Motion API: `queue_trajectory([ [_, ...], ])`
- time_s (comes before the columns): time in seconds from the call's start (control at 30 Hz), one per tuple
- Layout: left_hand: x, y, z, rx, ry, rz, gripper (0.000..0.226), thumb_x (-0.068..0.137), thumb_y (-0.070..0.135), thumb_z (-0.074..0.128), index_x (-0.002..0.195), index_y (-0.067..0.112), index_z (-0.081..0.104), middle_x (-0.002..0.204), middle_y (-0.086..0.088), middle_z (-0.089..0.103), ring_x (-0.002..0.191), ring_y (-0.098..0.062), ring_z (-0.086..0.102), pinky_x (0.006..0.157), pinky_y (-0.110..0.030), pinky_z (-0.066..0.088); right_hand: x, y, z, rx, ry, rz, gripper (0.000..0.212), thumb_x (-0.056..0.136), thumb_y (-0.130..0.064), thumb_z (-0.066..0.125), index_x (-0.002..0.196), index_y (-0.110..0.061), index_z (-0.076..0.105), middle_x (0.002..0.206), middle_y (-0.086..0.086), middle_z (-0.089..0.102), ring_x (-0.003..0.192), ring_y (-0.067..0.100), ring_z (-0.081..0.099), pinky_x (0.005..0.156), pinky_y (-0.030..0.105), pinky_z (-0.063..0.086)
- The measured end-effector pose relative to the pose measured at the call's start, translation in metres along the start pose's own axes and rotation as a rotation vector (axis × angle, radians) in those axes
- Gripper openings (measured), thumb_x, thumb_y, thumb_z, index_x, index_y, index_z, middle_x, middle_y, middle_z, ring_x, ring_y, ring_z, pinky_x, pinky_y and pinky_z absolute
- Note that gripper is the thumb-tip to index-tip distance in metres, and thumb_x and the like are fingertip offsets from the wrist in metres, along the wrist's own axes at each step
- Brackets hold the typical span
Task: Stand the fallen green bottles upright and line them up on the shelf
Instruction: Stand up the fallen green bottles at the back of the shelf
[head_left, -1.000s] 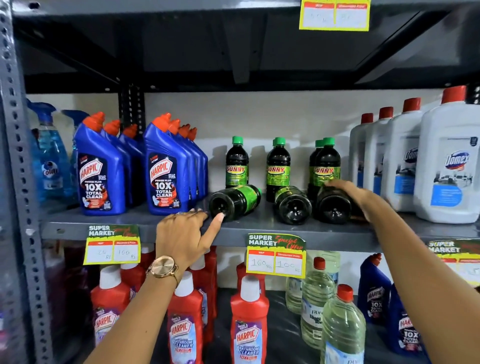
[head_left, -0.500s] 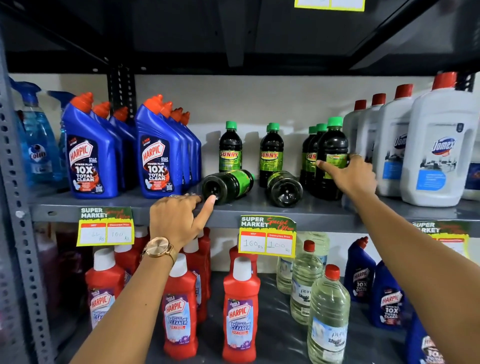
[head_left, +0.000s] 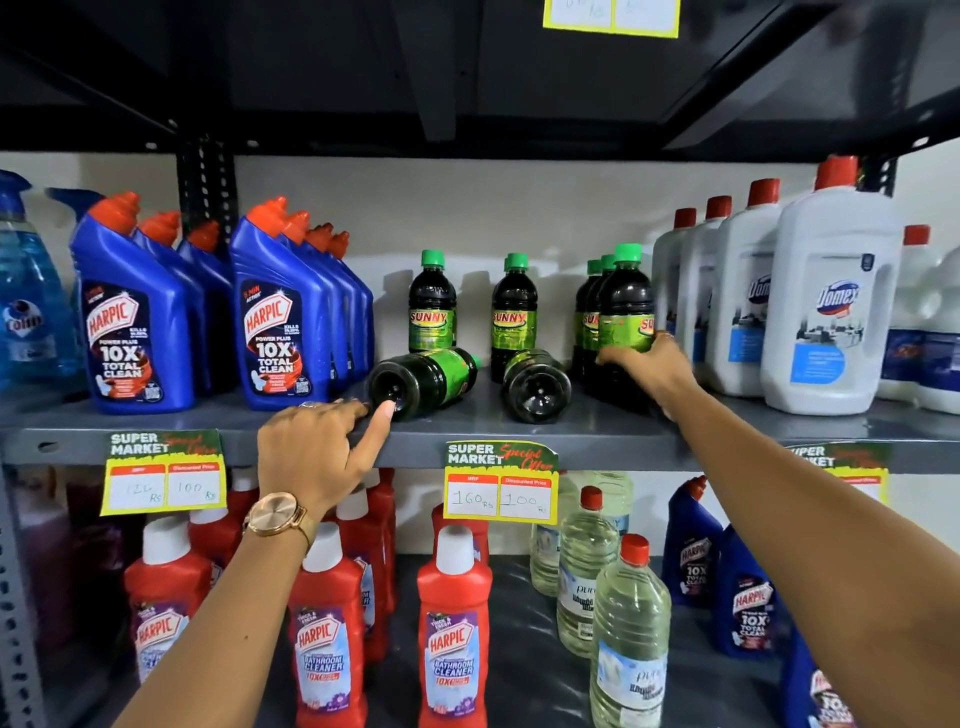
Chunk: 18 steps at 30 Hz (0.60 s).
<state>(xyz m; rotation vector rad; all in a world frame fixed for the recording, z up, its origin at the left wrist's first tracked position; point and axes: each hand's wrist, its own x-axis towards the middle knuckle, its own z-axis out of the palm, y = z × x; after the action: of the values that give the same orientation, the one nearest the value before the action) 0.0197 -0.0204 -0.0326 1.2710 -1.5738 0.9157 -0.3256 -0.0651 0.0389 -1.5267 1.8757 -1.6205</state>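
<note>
Two dark bottles with green labels lie on their sides on the grey shelf (head_left: 582, 441), bases toward me: the left fallen bottle (head_left: 421, 382) and the right fallen bottle (head_left: 535, 384). Behind them stand two upright green-capped bottles (head_left: 432, 304) (head_left: 515, 312). At the right, a front upright bottle (head_left: 626, 312) stands before two more of its kind. My right hand (head_left: 652, 369) wraps around its lower body. My left hand (head_left: 317, 452) rests at the shelf's edge, index fingertip touching the left fallen bottle's base.
Blue Harpic bottles (head_left: 283, 322) crowd the shelf's left, white Domex jugs (head_left: 826, 306) its right. A blue spray bottle (head_left: 26, 301) stands far left. Below are red Harpic bottles (head_left: 452, 623) and clear liquid bottles (head_left: 626, 639). Price tags (head_left: 501, 480) hang from the shelf edge.
My right hand lifted the rightmost fallen bottle upright and now holds it standing in front of the right-hand row. My left hand stayed with its finger at the left fallen bottle.
</note>
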Motion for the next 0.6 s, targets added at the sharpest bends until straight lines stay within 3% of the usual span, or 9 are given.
queue_trajectory([
  [0.07,0.0,0.001,-0.001,-0.005,0.002,0.003,0.058,0.088,0.053,0.034,0.059,0.016,0.069,0.044,-0.001,0.057,0.043,-0.024,0.055,0.047,-0.02,0.021,0.005,0.005,0.0,0.0,-0.028,0.015,0.044,0.068,-0.023,0.076,0.106,-0.004,0.067,0.104,0.014,0.071,0.099,0.03,0.064,0.066,0.026,0.044],
  [0.17,0.0,0.001,-0.002,-0.013,-0.006,-0.002,0.058,0.087,0.053,0.034,0.059,0.016,0.069,0.044,-0.001,0.056,0.042,-0.024,0.054,0.047,-0.02,0.023,0.008,0.01,-0.003,-0.094,0.0,0.007,0.066,0.059,-0.035,0.086,0.112,-0.004,0.061,0.108,0.014,0.068,0.1,0.031,0.064,0.08,0.035,0.053],
  [0.3,0.001,0.003,-0.002,-0.01,0.007,0.009,0.056,0.087,0.051,0.035,0.061,0.017,0.071,0.047,-0.002,0.06,0.045,-0.025,0.057,0.049,-0.021,0.024,0.009,0.011,0.001,-0.162,0.027,-0.004,0.091,0.052,-0.054,0.087,0.121,-0.004,0.055,0.117,0.015,0.063,0.11,0.033,0.06,0.091,0.038,0.052],
  [0.37,0.001,0.004,-0.003,-0.005,0.016,0.011,0.053,0.086,0.049,0.037,0.063,0.017,0.072,0.049,-0.002,0.063,0.046,-0.025,0.059,0.05,-0.021,0.024,0.013,0.011,0.004,-0.107,0.003,-0.002,0.081,0.052,-0.055,0.083,0.117,-0.009,0.063,0.111,0.012,0.068,0.106,0.03,0.063,0.087,0.034,0.053],
  [0.47,0.001,0.004,-0.003,-0.011,0.022,-0.004,0.053,0.086,0.05,0.037,0.062,0.018,0.072,0.049,-0.002,0.063,0.047,-0.026,0.06,0.05,-0.022,0.026,0.013,0.011,0.002,-0.13,-0.023,-0.015,0.051,0.065,-0.031,0.081,0.109,-0.008,0.068,0.103,0.015,0.072,0.101,0.031,0.065,0.079,0.031,0.051],
  [0.6,0.001,0.004,-0.002,-0.026,0.015,-0.015,0.053,0.086,0.05,0.036,0.066,0.018,0.073,0.052,-0.002,0.066,0.049,-0.026,0.062,0.049,-0.025,0.035,0.013,0.011,-0.001,-0.224,-0.013,-0.043,0.071,0.062,-0.035,0.088,0.119,-0.002,0.059,0.113,0.017,0.068,0.107,0.034,0.063,0.089,0.037,0.052],
])
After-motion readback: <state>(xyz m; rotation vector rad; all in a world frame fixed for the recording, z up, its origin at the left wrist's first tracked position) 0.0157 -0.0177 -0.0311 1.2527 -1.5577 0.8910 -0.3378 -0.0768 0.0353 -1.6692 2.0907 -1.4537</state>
